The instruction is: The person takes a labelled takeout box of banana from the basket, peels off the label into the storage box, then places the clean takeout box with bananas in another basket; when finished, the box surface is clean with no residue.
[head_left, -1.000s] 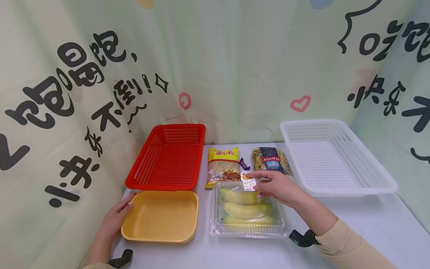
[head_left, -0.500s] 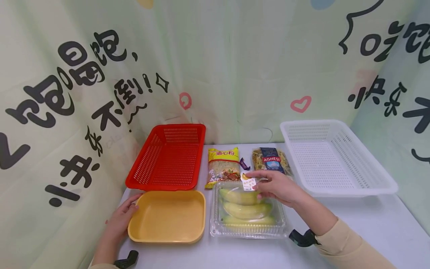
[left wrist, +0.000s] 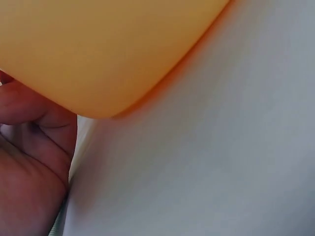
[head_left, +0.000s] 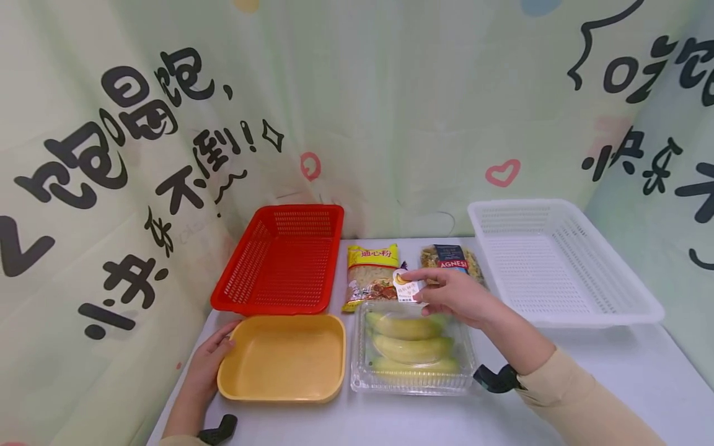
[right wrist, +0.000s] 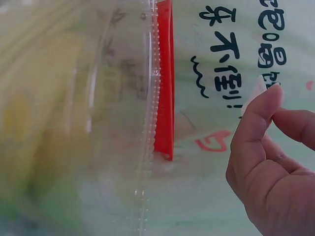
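**Sticker pinched above the banana box**

Sticker (head_left: 406,286) is the small white label with a banana picture on it. It is up in the air, just over the back edge of the clear box (head_left: 413,384) of bananas (head_left: 411,348).

White basket (head_left: 563,266) sits at the far right of the table (head_left: 613,384). Red basket (head_left: 281,263) sits at the back left. Yellow tray (head_left: 281,359) lies in front of it, right beside the clear box. Two food bags (head_left: 370,272) lie behind the box.

Right hand (head_left: 454,297) pinches the sticker between thumb and finger. Left hand (head_left: 207,365) rests on the yellow tray's left edge; its fingers look curled round the rim, but the view is too close to be sure.
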Tool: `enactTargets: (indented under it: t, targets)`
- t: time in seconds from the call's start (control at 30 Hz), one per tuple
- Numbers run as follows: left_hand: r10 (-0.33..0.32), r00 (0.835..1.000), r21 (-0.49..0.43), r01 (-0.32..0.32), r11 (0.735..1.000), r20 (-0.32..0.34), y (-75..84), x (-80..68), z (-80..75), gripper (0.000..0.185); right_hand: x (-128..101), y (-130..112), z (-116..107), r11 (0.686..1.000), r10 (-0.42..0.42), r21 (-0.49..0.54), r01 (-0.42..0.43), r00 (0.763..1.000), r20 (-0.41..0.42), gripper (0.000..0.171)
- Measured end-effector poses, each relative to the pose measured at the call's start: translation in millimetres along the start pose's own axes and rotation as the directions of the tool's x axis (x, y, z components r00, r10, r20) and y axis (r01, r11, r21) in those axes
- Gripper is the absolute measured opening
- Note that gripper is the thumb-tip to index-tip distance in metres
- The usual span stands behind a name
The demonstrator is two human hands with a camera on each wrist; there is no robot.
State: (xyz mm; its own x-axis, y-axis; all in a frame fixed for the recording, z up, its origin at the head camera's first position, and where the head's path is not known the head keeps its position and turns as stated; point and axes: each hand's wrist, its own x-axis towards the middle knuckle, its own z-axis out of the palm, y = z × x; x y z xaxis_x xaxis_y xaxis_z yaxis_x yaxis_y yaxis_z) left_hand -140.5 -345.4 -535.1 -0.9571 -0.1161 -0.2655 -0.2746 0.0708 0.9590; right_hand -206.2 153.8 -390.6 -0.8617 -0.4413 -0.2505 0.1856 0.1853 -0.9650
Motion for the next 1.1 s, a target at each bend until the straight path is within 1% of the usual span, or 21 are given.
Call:
enactTargets:
  t: [0.2,0.33,0.47,0.67,0.77,0.93,1.1]
  targets:
    - [-0.030,0.999,-0.021,0.030,0.999,-0.027,-1.6,2.7,1.1,0.059,12.3,-15.1,12.3,0.999,-0.017,-0.037,0.018,1.000,0.024,0.042]
    - [-0.029,0.999,-0.036,0.028,0.999,-0.028,-3.6,3.3,0.7,0.061,22.4,-21.2,25.3,0.999,-0.020,-0.045,0.023,0.998,0.064,0.040]
    - [-0.024,0.999,-0.042,0.023,0.999,-0.022,-5.3,4.9,0.7,0.063,35.0,-23.9,38.5,0.998,0.005,-0.067,0.002,0.994,0.107,0.038]
    - [-0.023,0.999,-0.036,0.022,0.999,-0.027,-5.1,5.5,1.6,0.063,55.2,-28.8,61.9,0.999,-0.003,-0.044,0.014,0.974,0.226,0.038]
    - [-0.023,0.999,-0.034,0.022,0.999,-0.024,-5.5,5.7,1.0,0.064,63.6,-30.0,75.3,0.998,0.000,-0.063,0.018,0.965,0.263,0.036]
    - [-0.012,1.000,-0.022,0.011,1.000,-0.022,-7.5,5.7,-0.6,0.063,77.9,-27.3,99.0,0.994,0.016,-0.105,0.014,0.958,0.287,0.033]
    - [0.005,1.000,-0.026,-0.005,1.000,-0.022,-9.1,6.2,-0.4,0.062,90.0,-22.7,123.3,0.993,0.043,-0.119,-0.010,0.959,0.280,0.031]
